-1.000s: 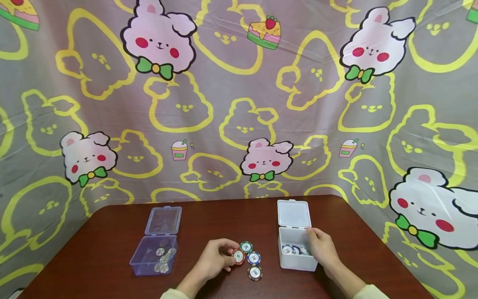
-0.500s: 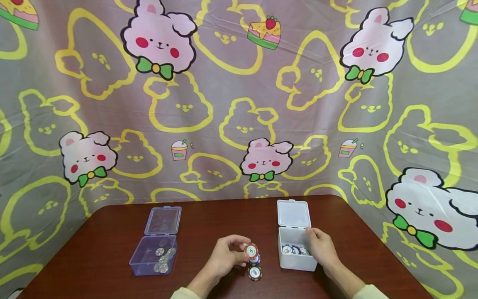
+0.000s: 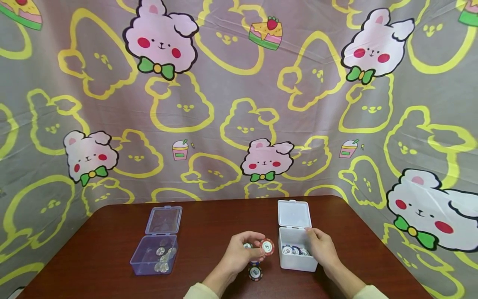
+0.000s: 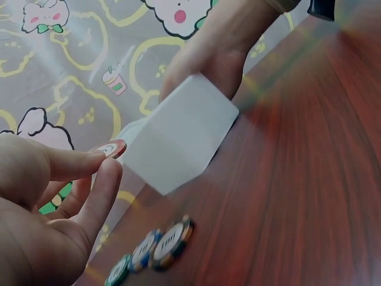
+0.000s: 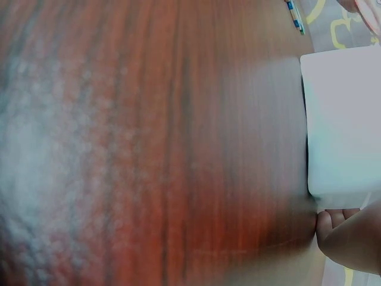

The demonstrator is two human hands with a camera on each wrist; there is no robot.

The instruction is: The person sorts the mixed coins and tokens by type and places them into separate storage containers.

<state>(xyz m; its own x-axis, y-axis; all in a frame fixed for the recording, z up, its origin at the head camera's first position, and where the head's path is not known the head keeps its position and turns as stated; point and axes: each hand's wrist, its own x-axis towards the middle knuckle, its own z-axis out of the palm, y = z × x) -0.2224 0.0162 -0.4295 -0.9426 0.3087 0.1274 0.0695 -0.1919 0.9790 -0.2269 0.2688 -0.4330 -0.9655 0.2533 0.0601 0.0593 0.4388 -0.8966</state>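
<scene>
My left hand [image 3: 240, 251] pinches a red poker chip [image 3: 267, 247] marked 5 between thumb and fingers, raised just left of the white box [image 3: 298, 264]. The left wrist view shows that red chip [image 4: 113, 148] edge-on at the fingertips. On the table below lie a green chip [image 4: 118, 271], a blue chip [image 4: 144, 250] and a dark chip [image 4: 171, 241] in a row; the head view has the first two partly hidden by my hand. My right hand [image 3: 323, 249] grips the white box's right wall near the rim. Inside the box lie several blue-and-white chips [image 3: 295, 250].
A translucent purple box [image 3: 151, 263], lid up, holds several silver coins [image 3: 163, 259] at the left of the brown table [image 3: 209, 220]. The white box's lid [image 3: 293, 213] stands raised at its back. A patterned curtain [image 3: 224, 99] hangs behind the table.
My left hand has lifted the red chip off the group and carried it right towards the white box. The right hand has stayed on the box.
</scene>
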